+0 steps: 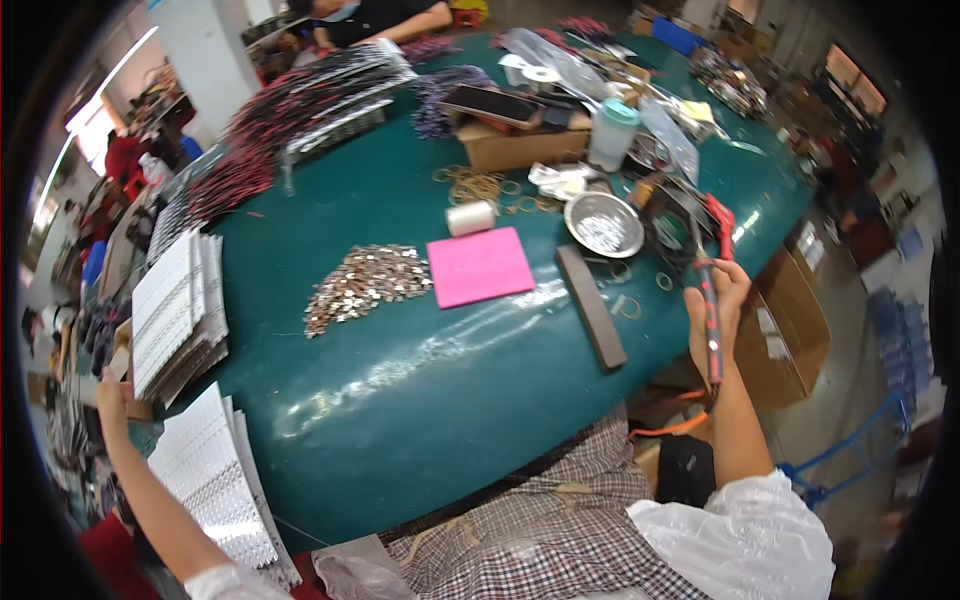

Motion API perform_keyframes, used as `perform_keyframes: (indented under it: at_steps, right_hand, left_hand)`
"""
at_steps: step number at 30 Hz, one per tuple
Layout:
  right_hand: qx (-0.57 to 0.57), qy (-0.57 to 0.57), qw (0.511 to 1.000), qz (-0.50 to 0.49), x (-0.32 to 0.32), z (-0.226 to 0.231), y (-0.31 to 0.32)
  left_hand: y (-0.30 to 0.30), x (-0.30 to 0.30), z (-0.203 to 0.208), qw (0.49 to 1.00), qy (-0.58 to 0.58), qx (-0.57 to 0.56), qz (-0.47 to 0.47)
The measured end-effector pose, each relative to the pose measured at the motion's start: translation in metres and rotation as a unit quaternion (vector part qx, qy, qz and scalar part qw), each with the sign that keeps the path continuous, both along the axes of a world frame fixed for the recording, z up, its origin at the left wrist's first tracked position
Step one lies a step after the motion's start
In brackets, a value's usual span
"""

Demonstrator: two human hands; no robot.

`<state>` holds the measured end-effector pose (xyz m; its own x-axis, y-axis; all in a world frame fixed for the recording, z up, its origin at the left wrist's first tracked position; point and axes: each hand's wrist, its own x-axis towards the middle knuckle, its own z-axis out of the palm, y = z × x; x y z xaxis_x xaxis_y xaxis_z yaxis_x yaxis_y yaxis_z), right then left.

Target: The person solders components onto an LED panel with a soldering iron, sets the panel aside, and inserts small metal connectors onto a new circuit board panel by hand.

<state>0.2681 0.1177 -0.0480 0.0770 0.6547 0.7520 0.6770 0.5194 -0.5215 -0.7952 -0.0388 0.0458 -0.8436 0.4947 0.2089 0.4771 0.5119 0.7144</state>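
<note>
My right hand point(728, 300), at the table's right edge, is closed around a soldering iron point(712, 330) with a grey and red handle. The iron stands nearly upright, its metal end pointing away from me towards a dark stand point(668, 222) and a red-handled thing point(722, 222). At the far left, my left hand point(112, 392) is beside a stack of white perforated sheets point(175, 310); its fingers are too small and blurred to read. A second stack of such sheets point(215, 470) lies nearer, by my left forearm.
On the green table point(400, 430) are a heap of small metal pieces point(370, 285), a pink pad point(482, 267), a white roll point(470, 218), a grey-brown bar point(590, 308) and a metal bowl point(604, 225). Wire bundles point(270, 130) and a cardboard box point(520, 150) lie farther back; a person point(380, 20) sits beyond.
</note>
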Motion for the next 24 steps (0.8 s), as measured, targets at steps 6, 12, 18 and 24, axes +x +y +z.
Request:
perform_keyframes:
  at_steps: [6,12,18,24]
  right_hand:
    - [-0.038,-0.211,0.977,0.024,0.032,0.002,-0.003]
    - [-0.060,-0.314,0.942,0.102,0.003,-0.001,0.016]
    - [-0.088,-0.365,0.921,0.107,0.004,-0.003,0.019]
    - [-0.085,-0.391,0.910,0.106,0.020,-0.010,0.028]
  left_hand:
    - [0.029,0.322,0.058,0.956,0.166,-0.093,-0.222]
    - [-0.083,0.541,0.073,0.933,0.195,-0.199,-0.228]
    - [-0.161,0.540,0.002,0.918,0.203,-0.296,-0.168]
    - [-0.177,0.546,-0.032,0.923,0.242,-0.276,-0.117]
